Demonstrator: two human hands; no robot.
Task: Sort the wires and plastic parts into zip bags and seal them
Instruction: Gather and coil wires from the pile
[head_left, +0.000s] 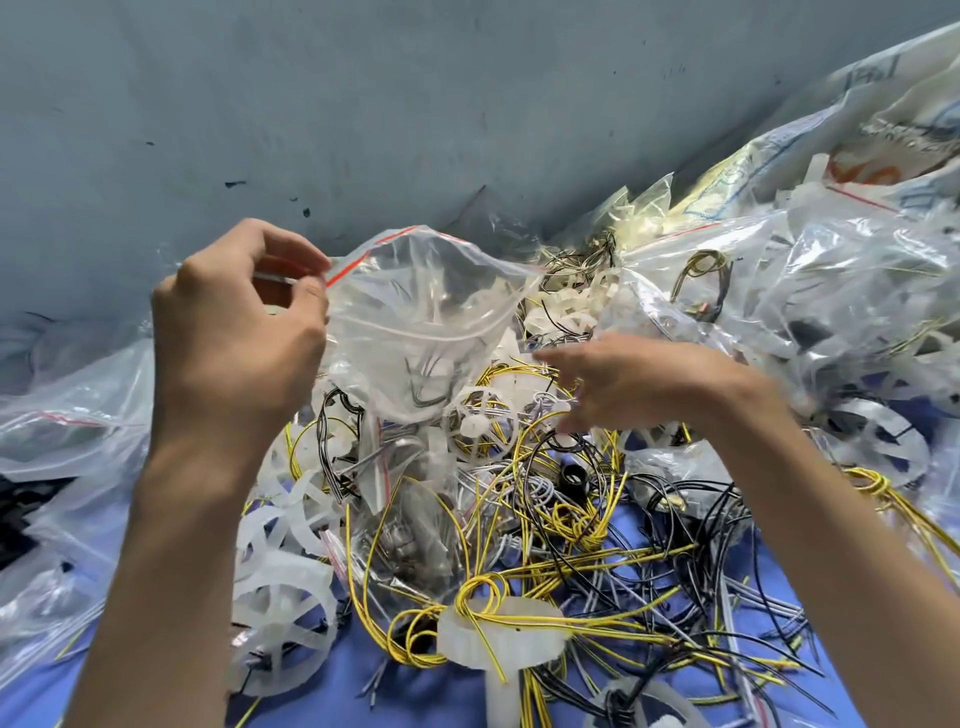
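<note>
A grey-blue wall (363, 104) rises behind a blue tabletop (431, 696). Filled clear bags (779, 291) heap up on the right side. A tangle of yellow, black and grey wires (571, 545) mixed with white plastic parts covers the middle.

Above that tangle hangs the zip bag (415, 322), between the two hands and nearer the left one. The left hand (239, 332) pinches the bag's left corner at the red-striped rim, thumb against fingertips. The bag's mouth gapes open, facing up and toward the camera, and its rim runs left to right. Its body sags downward, its bottom just above the pile.

The right hand (639, 379) is low beside the bag, apart from it, with its fingers aimed left. They are blurred, so I cannot tell whether they grip anything. Just beside them lies a white spoked wheel (480, 423).
</note>
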